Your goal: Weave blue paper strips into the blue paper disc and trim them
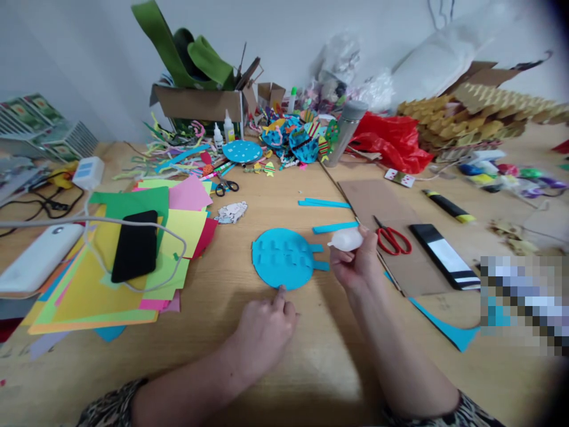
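A blue paper disc [283,258] lies on the table, with raised blue folds in rows across it and two blue strips reaching out from its right edge. My left hand [269,329] rests just below; its index fingertip touches the disc's lower edge, the other fingers are loosely bent, and it holds nothing. Above the table, right of the disc, my right hand [358,261] is closed around a small white bottle [347,239], whose nozzle points left. Loose blue strips [335,228] lie beyond the bottle.
Red-handled scissors [393,239] and a phone [444,256] lie on cardboard [377,198] at right. Coloured paper sheets [178,228] with a black phone [136,246] and a cable are at left. Behind stand a metal flask [347,133], glue bottles [228,127] and a filled box [195,104].
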### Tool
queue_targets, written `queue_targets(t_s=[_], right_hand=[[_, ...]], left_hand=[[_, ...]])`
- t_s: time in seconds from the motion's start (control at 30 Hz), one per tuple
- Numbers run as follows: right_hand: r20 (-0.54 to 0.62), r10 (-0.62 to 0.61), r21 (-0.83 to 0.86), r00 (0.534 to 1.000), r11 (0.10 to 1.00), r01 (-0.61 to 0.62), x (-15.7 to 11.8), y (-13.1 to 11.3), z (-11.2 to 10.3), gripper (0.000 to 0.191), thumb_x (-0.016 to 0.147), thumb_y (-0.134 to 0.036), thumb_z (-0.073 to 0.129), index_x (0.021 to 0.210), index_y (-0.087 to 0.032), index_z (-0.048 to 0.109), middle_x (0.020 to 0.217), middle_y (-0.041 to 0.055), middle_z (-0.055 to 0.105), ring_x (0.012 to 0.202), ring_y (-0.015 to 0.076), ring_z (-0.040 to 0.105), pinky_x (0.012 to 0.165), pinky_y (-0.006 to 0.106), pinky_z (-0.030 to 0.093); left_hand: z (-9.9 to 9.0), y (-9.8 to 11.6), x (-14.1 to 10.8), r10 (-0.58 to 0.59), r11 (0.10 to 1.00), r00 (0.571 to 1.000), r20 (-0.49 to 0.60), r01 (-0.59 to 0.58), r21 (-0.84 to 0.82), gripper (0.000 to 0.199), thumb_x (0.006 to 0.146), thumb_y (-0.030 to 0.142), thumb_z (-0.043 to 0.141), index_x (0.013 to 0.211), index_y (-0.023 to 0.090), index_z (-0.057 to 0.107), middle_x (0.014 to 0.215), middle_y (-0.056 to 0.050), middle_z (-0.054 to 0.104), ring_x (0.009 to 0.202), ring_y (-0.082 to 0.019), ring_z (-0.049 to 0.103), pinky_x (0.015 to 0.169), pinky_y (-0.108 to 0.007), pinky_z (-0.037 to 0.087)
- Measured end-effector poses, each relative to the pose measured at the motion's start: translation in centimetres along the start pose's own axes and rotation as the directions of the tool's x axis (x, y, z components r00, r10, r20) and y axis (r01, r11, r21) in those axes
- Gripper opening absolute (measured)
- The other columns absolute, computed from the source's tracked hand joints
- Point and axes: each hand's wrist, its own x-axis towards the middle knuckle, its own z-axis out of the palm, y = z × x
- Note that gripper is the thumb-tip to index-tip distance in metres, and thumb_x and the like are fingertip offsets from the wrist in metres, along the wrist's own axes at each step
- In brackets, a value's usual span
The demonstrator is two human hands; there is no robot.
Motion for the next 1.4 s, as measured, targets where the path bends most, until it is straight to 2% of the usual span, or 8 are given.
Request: queue_targets(t_s=[0.27, 0.5, 0.7, 0.8, 0.9, 1.03, 1.2, 1.4], right_hand=[[0.044, 0.053, -0.068, 0.998, 0.996, -0.05, -0.7, -0.7, 4.0, 0.033, 0.073, -0.04, 0.067, 0.066, -0.022, 0.04, 0.047, -0.0104, 0.044, 0.03, 0.0004, 0.027, 0.025, 0.011, 0.023], [0.265, 0.004, -0.027, 0.964, 1.0, 0.003, -0.3, -1.5, 10.7, 0.033, 0.073, -0.048, 0.067, 0.071, -0.022, 0.047, 0.05, -0.0109, 0.047, 0.031, 0.0009, 0.028, 0.029, 0.013, 0.03], [0.418, 0.067, -0.096, 0.906, 0.995, -0.03, 2.1, -1.5, 12.0, 0.031, 0.078, -0.053, 0.058, 0.075, -0.023, 0.051, 0.057, -0.0091, 0.054, 0.037, 0.0037, 0.04, 0.062, 0.029, 0.055], [0.412, 0.196, -0.238, 0.89, 0.966, -0.102, 4.5, -0.1, 9.5, 0.032, 0.075, -0.054, 0.061, 0.075, -0.024, 0.05, 0.059, -0.0072, 0.057, 0.047, 0.009, 0.052, 0.069, 0.036, 0.055], [0.329, 0.282, -0.341, 0.901, 0.926, -0.165, 6.6, 1.5, 6.6, 0.032, 0.071, -0.048, 0.068, 0.076, -0.023, 0.049, 0.058, -0.0054, 0.059, 0.052, 0.0124, 0.056, 0.066, 0.037, 0.056], [0.328, 0.346, -0.366, 0.879, 0.904, -0.22, 7.8, 2.6, 4.4, 0.032, 0.071, -0.043, 0.071, 0.074, -0.023, 0.047, 0.055, -0.0062, 0.056, 0.05, 0.012, 0.056, 0.065, 0.037, 0.057], [0.33, 0.382, -0.434, 0.863, 0.873, -0.22, 7.4, 1.8, 3.9, 0.029, 0.07, -0.039, 0.072, 0.073, -0.021, 0.049, 0.055, -0.0048, 0.059, 0.049, 0.0124, 0.058, 0.056, 0.032, 0.057], [0.275, 0.271, -0.382, 0.923, 0.911, -0.153, 5.1, -0.7, 0.8, 0.034, 0.059, -0.04, 0.077, 0.072, -0.021, 0.053, 0.055, -0.0041, 0.06, 0.05, 0.0148, 0.059, 0.049, 0.032, 0.056]], left_hand=[[0.1, 0.1, 0.0, -0.021, 1.0, 0.999, -0.044, 0.02, -0.022, 0.028, 0.092, 0.023, 0.043, 0.084, 0.013, 0.068, 0.12, -0.017, 0.064, 0.071, -0.024, 0.07, 0.052, -0.035, 0.056], [-0.6, 0.1, 0.4, -0.046, 0.997, 0.998, 0.031, 0.047, -0.061, 0.027, 0.091, 0.023, 0.043, 0.086, 0.012, 0.067, 0.123, -0.018, 0.062, 0.077, -0.024, 0.069, 0.057, -0.034, 0.055], [-2.1, 0.0, -0.6, -0.089, 0.928, 0.996, 0.019, 0.089, -0.361, 0.02, 0.089, 0.022, 0.046, 0.081, 0.013, 0.063, 0.107, -0.015, 0.064, 0.101, -0.028, 0.059, 0.085, -0.043, 0.049], [-2.3, 0.4, -2.0, -0.224, 0.663, 0.973, 0.059, 0.196, -0.722, 0.007, 0.081, 0.02, 0.056, 0.076, 0.016, 0.055, 0.104, -0.01, 0.058, 0.102, -0.024, 0.056, 0.089, -0.039, 0.045], [-2.4, 1.1, -3.0, -0.342, 0.082, 0.9, 0.269, 0.314, -0.946, 0.012, 0.076, 0.022, 0.061, 0.081, 0.019, 0.05, 0.107, -0.007, 0.056, 0.102, -0.021, 0.056, 0.089, -0.036, 0.045], [-2.4, 1.9, -2.8, -0.368, -0.593, 0.789, 0.492, 0.208, -0.778, 0.019, 0.073, 0.029, 0.067, 0.08, 0.019, 0.052, 0.105, -0.006, 0.059, 0.108, -0.021, 0.055, 0.096, -0.038, 0.042], [-1.7, 1.4, -1.8, -0.498, -0.748, 0.704, 0.506, -0.054, -0.662, 0.017, 0.074, 0.026, 0.065, 0.085, 0.016, 0.056, 0.11, -0.012, 0.062, 0.117, -0.024, 0.055, 0.106, -0.039, 0.038], [-1.3, -2.8, -1.3, -0.57, -0.684, 0.639, 0.516, -0.022, -0.729, 0.022, 0.089, 0.024, 0.034, 0.101, 0.015, 0.051, 0.126, -0.021, 0.059, 0.111, -0.022, 0.062, 0.105, -0.043, 0.042]])
